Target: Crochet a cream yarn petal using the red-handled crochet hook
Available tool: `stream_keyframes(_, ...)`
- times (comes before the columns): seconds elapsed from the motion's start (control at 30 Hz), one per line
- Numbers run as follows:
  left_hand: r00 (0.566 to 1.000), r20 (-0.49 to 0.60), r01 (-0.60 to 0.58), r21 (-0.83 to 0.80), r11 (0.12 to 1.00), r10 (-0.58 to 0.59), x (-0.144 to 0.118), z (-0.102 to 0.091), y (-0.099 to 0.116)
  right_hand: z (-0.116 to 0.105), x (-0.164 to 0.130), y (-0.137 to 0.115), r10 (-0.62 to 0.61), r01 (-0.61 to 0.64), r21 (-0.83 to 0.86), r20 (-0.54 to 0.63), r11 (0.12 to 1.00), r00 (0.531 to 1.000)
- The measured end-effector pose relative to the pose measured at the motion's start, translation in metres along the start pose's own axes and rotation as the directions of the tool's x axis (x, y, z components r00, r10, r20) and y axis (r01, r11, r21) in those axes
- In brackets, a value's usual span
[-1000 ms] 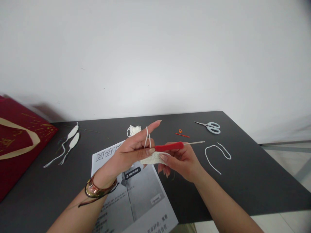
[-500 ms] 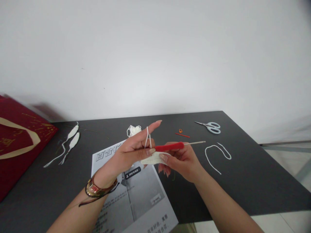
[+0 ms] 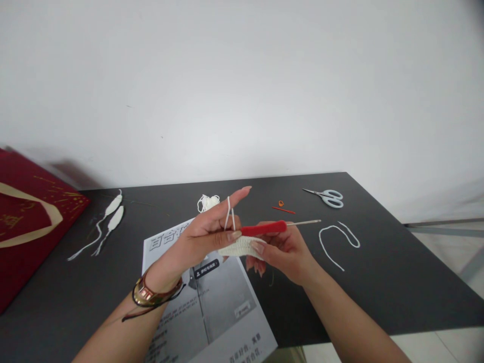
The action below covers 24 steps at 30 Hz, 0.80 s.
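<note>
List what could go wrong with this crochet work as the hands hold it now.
1. The yarn strand looped over the raised left hand finger may slip off, losing tension.
2. The right hand pinches the red crochet hook and the white crocheted piece lightly; either might drop.
3. The loose yarn bundle behind could snag.

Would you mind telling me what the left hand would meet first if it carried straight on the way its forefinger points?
The left hand points up and right, away from the person. The small orange clip and red pin lie nearest that line, though depth is unclear.
</note>
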<state>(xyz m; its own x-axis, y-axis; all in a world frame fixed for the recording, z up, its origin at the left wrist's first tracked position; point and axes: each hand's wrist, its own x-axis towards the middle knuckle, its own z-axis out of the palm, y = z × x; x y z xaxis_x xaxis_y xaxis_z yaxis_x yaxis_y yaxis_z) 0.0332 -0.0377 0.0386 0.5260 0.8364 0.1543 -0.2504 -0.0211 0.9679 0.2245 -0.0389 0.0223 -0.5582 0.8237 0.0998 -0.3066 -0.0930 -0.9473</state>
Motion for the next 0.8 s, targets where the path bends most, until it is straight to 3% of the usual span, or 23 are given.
stream_keyframes(0.8, 1.000, -0.010, -0.015, 0.035, 0.999, 0.015, 0.0003, 0.0013, -0.0007, 0.0024, 0.0028, -0.0022, 0.014, -0.014, 0.000, -0.019, 1.000, 1.000)
